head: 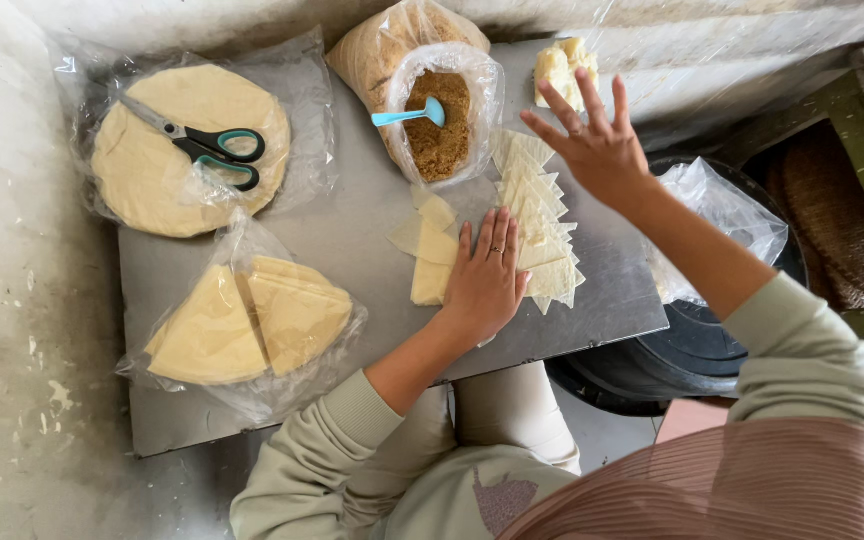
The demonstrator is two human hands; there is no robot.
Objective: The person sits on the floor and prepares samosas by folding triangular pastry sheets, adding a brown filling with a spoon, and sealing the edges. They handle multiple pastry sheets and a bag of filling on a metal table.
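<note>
Pale dough strips [537, 215] run near-to-far; left hand [487, 275] flat beside.

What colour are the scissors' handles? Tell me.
The scissors have black handles with teal inner rings, seen best in the head view, lying on the round dough sheets.

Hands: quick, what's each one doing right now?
Left hand: open, flat on the pastry strips.
Right hand: open, fingers spread, raised, holding nothing.
</note>
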